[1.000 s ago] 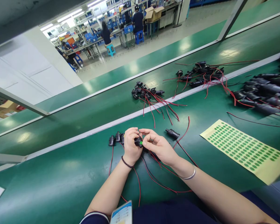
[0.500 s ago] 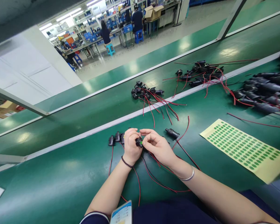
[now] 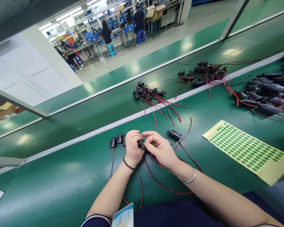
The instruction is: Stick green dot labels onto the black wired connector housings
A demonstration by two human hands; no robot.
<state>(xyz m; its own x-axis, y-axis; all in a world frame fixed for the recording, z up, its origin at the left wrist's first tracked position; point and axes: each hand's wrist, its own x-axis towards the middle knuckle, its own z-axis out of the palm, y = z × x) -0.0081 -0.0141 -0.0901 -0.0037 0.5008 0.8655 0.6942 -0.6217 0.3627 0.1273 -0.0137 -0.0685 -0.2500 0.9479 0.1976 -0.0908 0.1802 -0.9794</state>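
My left hand (image 3: 133, 146) is closed around a small black pump (image 3: 140, 144), a capped cylinder with wires. On its end facing right sits a round green sticker (image 3: 144, 144), pinched at its edge by the thumb and forefinger of my right hand (image 3: 162, 149). Whether the sticker is fully stuck down is hidden by the fingertips. Left of my hands a few like pumps (image 3: 112, 142) stand in a row, partly covered by my left hand. Another pump (image 3: 174, 135) lies on its side beyond my right hand, its red wire trailing toward me.
A yellowish sheet of green round stickers (image 3: 246, 146) lies at the right, some spots bare. Piles of wired pumps lie along the raised white strip (image 3: 123, 121) and at far right (image 3: 267, 91). Co-workers (image 3: 106, 33) sit at benches across the aisle.
Both hands keep almost the same place and grip, with the right fingertips still at the green sticker. The loose red wire near the right-hand pile now lies closer to that pile.
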